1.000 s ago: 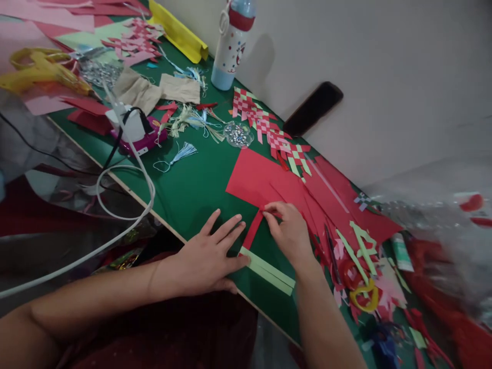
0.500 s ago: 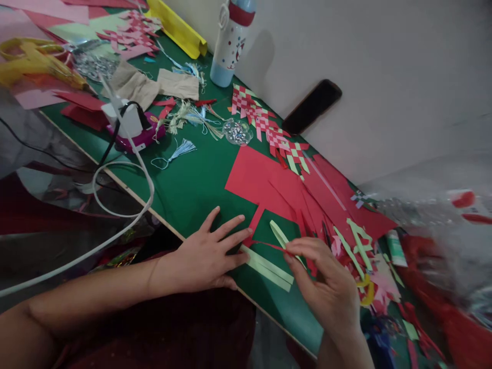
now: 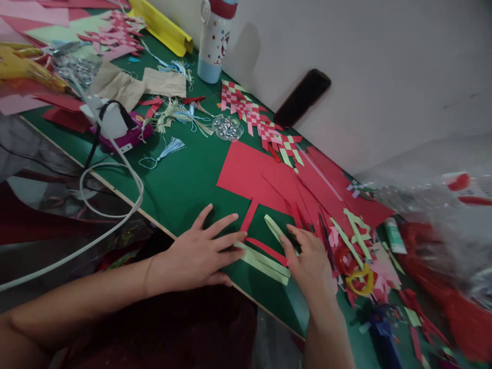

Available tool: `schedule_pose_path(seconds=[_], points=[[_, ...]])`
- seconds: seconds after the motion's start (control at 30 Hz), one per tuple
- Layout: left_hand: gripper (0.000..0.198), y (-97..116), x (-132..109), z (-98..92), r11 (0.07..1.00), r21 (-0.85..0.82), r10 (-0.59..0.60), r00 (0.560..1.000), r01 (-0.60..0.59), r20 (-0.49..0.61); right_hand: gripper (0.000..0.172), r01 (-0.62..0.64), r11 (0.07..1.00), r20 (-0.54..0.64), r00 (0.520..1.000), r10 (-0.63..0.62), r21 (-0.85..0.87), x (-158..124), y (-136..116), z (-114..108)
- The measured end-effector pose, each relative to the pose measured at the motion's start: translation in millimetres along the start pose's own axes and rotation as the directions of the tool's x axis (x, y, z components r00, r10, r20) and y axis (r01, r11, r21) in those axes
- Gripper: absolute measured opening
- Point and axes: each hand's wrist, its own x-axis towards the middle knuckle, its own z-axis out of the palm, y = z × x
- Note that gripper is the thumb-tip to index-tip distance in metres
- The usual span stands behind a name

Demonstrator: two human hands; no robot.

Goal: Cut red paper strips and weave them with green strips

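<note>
My left hand (image 3: 203,248) lies spread on the green tabletop, its fingertips on the near ends of several paper strips. Two pale green strips (image 3: 265,266) run side by side from under these fingers toward the right. Along their upper edge lies a narrow red strip (image 3: 269,250), and another red strip (image 3: 249,215) slants up from the fingertips to the red paper. My right hand (image 3: 309,261) is above the strips' other end, thumb and fingers apart. Its thumb reaches a folded pale green strip (image 3: 272,225); whether it touches it I cannot tell.
Red sheets (image 3: 246,169) lie beyond my hands, with woven paper pieces (image 3: 249,113), a bead dish (image 3: 227,127) and a phone (image 3: 303,97) farther back. Yellow-handled scissors (image 3: 360,280) rest among scraps at right. A bottle (image 3: 215,46), a tassel (image 3: 171,148) and a white cable (image 3: 141,189) are leftward.
My right hand has let go of the red strip's end, which now lies flat beside the green strips. The hand has moved toward the folded green strip. My left hand stays spread in place.
</note>
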Motion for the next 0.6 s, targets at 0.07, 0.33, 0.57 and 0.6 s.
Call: schedule_pose_path(seconds=[0.07, 0.33, 0.57, 0.6], points=[[0.052, 0.0, 0.0, 0.0, 1.0, 0.005, 0.0, 1.0, 0.0, 0.003, 0.034, -0.019, 1.0, 0.03, 0.999, 0.018, 0.025, 0.2, -1.0, 5.0], [0.051, 0.1, 1.1, -1.8, 1.0, -0.003, -0.002, 1.0, 0.002, 0.018, 0.03, -0.164, 0.977, 0.088, 0.984, 0.153, 0.133, 1.9, -7.0, 3.4], [0.052, 0.6, 1.2, -2.6, 1.0, -0.002, -0.005, 1.0, 0.005, 0.017, 0.03, -0.15, 0.978, 0.074, 0.987, 0.14, 0.148, 6.8, -11.5, 5.0], [0.052, 0.6, 1.1, -2.6, 1.0, -0.001, -0.005, 1.0, 0.005, 0.02, 0.03, -0.167, 0.971, 0.071, 0.985, 0.157, 0.169, 7.4, -14.1, 3.5]])
